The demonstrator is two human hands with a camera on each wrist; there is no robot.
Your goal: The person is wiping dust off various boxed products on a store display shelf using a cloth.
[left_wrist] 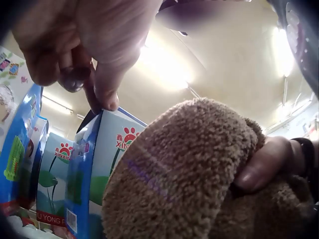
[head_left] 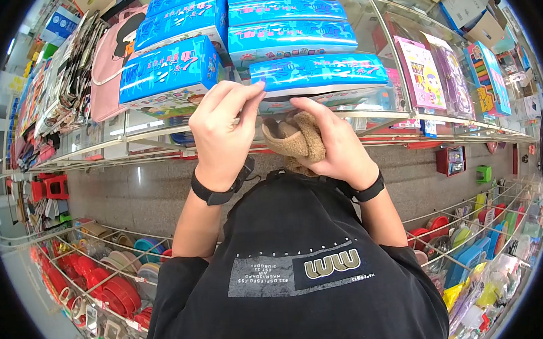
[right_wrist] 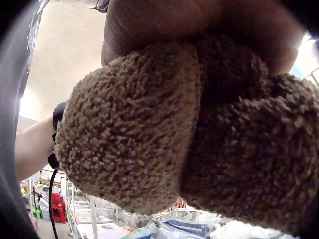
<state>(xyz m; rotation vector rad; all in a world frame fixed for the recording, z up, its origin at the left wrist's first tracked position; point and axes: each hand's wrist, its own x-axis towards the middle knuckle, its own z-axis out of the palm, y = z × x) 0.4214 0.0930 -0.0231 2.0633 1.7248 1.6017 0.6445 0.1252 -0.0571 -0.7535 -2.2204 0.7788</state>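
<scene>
The front blue box [head_left: 322,71] lies on the shelf [head_left: 378,113], at its near edge, and its long axis goes from left to right, along this edge. The left hand [head_left: 222,126] pinches the box at its left near corner; how firmly, the view does not show well. The right hand [head_left: 341,147] grips a folded brown cloth [head_left: 299,143], whose rounded fold points toward the left hand.

The pinched box [left_wrist: 94,164] shows "XIN", the neighbouring box [left_wrist: 53,184] "XINXIN" and "YONG", and the black shirt [head_left: 298,229] "EST 23".
</scene>
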